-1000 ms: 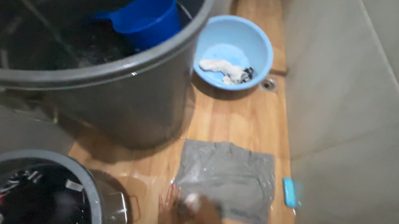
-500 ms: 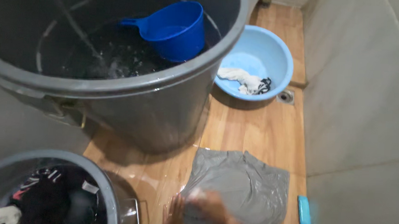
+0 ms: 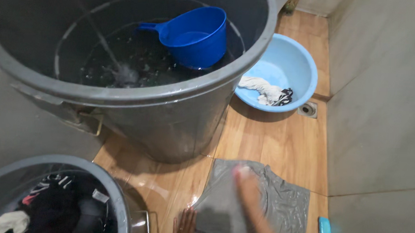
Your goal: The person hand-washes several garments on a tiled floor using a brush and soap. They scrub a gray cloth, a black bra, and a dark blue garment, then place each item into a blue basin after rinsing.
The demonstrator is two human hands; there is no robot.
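On the wet wooden floor, right hand, grip blurred beyond telling, now stretched farther up grey garment mid-scrub, left hand flat, open, pinning its edge.

Grey cloth; blue scoop; light-blue basin.

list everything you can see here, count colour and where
water barrel: 1, grey, upper left, holds water
dipper: 1, dark blue, floating in the barrel
basin: 1, light blue, on floor upper right
cloths in basin: white with a dark piece
laundry bucket: 1, grey, lower left, holds dark clothes
wet garment: 1, grey, spread flat on wooden floor
floor drain: 1, metal, beside the basin
soap bar: 1, turquoise, by right wall
left hand: flat on the garment's left edge
right hand: blurred, on the garment
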